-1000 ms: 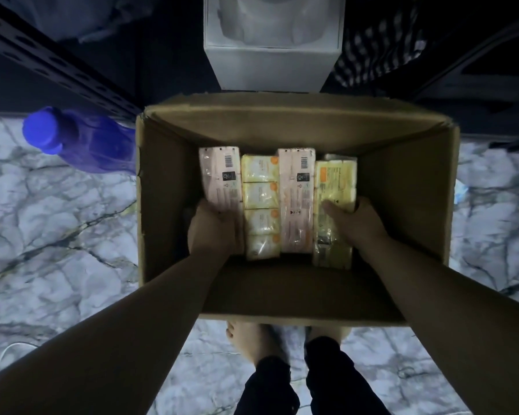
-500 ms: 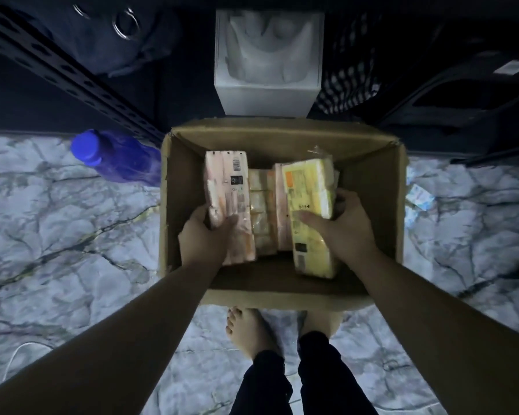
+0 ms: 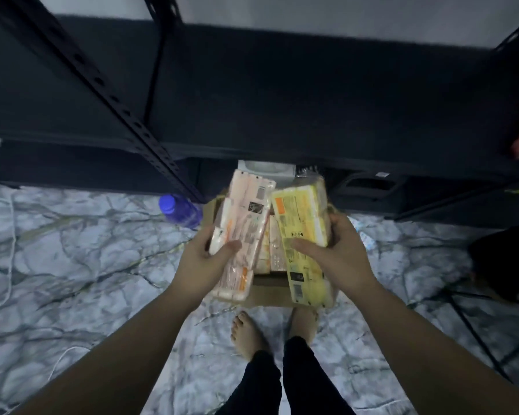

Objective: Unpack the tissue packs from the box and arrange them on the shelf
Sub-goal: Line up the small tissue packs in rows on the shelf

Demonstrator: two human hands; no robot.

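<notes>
Two packs are up: I find my left hand [image 3: 203,260] clamped on the pink tissue pack [image 3: 241,235] and my right hand [image 3: 340,259] on the yellow tissue pack [image 3: 304,235], each gripped mid-length, apparently for balance, above the box [image 3: 264,290] before the shelf [image 3: 282,94].

Left hand [image 3: 204,259] grips a pale pink tissue pack [image 3: 240,232] with orange stripes, a black square mark and a barcode patch; right hand [image 3: 339,259] grips a yellow tissue pack [image 3: 304,235] with an orange block at its far end, black printed marks and a barcode near its near end. Under both hands sits the brown cardboard box [image 3: 267,287] with more cream and orange packs [image 3: 271,250] between the hands, on a floor [image 3: 87,265] of white-grey marble with dark veins. Beyond the left hand lies a blue-purple bottle [image 3: 182,209] with a blue cap, beyond both hands the shelf [image 3: 282,100] is black with a hole-punched black post [image 3: 117,103], and below the hands the trousers [image 3: 282,381] are black.
</notes>
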